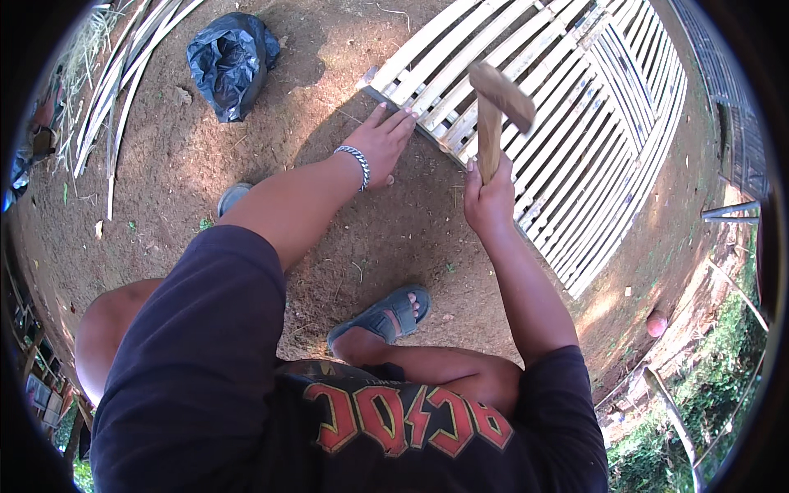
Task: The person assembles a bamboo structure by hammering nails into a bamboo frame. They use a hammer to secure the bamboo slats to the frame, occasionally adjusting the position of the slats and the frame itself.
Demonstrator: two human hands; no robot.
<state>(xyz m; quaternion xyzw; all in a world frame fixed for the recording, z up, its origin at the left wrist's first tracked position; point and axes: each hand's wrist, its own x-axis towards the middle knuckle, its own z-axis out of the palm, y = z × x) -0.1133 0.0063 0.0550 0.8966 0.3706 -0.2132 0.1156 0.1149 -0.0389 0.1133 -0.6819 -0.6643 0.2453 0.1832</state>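
Observation:
My right hand [491,197] is wrapped round the handle of a wooden mallet [489,135]. The mallet's head is raised above a panel of pale bamboo slats [559,123] on the ground. My left hand [382,148], with a chain bracelet [355,164] at its wrist, lies at the panel's near left edge. Its fingers are stretched out, and the fingertips rest on or right beside the dark edge strip [436,140]. No held thing shows in that hand, though its palm side is hidden.
A crumpled black plastic bag [233,66] sits on the dirt ground beyond my left arm. Long split bamboo strips [123,78] lie at the far left. My sandalled foot [382,319] is below the panel. A reddish round object [657,323] lies at the right, near greenery.

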